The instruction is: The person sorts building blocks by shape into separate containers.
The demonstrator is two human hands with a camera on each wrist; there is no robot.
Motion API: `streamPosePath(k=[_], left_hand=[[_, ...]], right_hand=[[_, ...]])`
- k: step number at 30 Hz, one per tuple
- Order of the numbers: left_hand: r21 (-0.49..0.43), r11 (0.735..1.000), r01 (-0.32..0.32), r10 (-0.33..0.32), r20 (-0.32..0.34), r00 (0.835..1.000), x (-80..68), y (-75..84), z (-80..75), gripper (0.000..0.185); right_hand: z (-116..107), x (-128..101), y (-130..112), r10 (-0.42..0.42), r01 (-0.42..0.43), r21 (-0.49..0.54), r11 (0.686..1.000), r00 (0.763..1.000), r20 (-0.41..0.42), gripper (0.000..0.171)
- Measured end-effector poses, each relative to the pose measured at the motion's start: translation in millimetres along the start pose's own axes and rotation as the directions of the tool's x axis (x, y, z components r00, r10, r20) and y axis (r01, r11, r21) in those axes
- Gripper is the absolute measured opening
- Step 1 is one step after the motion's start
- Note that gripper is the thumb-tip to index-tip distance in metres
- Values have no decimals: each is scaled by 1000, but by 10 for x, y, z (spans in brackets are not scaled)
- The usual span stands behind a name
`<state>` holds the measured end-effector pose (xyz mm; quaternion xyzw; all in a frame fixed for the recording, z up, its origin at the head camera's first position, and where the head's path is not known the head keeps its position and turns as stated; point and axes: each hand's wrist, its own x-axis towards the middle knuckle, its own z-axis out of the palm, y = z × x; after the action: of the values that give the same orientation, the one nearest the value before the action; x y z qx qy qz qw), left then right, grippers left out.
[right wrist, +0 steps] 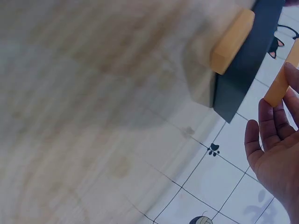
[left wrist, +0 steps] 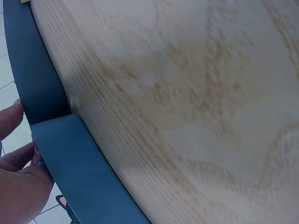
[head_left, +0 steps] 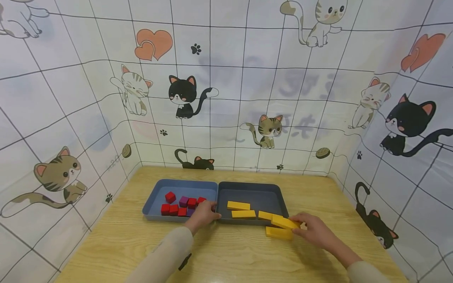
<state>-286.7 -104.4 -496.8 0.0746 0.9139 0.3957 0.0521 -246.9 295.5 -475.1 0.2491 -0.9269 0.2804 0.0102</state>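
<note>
My left hand point(head_left: 202, 216) is at the front where the blue tray point(head_left: 152, 210) meets the dark grey tray point(head_left: 283, 204), its thumb and fingers pinching their adjoining rims. Red cubes point(head_left: 170, 197) and purple cubes point(head_left: 183, 201) lie in the blue tray, a few partly hidden by that hand. At the dark tray's front right corner, my right hand point(head_left: 315, 231) pinches a yellow block point(head_left: 284, 223) by one end, also seen as an orange-looking block in the right wrist view. Below it another yellow block point(head_left: 278, 233) lies on the table against the tray's outer wall. Several yellow blocks point(head_left: 238, 205) rest inside the dark tray.
Both trays stand side by side on a wood-grain table point(head_left: 240, 255). A white cloth point(head_left: 226, 78) printed with cats and grid lines encloses the table at the back and sides. A small dark object point(head_left: 185, 261) shows beside the left sleeve.
</note>
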Motion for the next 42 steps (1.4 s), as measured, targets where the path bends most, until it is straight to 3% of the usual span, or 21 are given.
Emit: streamPosePath(k=[6,10,18,32,36,42], left_hand=[[-12,1000,7,-7,9,1000,-11,6,-4,56],[-15,1000,8,-8,9,1000,-12,6,-7,56],[-5,1000,-2,2,7,1000,8,-19,-17,56],[5,1000,-9,9,0,1000,22,-35,-15,56],[9,1000,-10,10,2,1000,16,-24,-11,55],[8,1000,-8,8,2,1000,19,-11,-6,54]], right_hand=[[-18,171,-20,99,-96,44,994,993,-65,36],[-21,288,-9,115,-112,35,993,989,-96,35],[-5,542,27,152,-152,7,988,985,-75,37],[227,909,115,138,-143,-111,984,989,-50,35],[309,979,96,98,-105,-135,985,994,-55,34],[416,1038,66,117,-122,-143,982,992,-43,36]])
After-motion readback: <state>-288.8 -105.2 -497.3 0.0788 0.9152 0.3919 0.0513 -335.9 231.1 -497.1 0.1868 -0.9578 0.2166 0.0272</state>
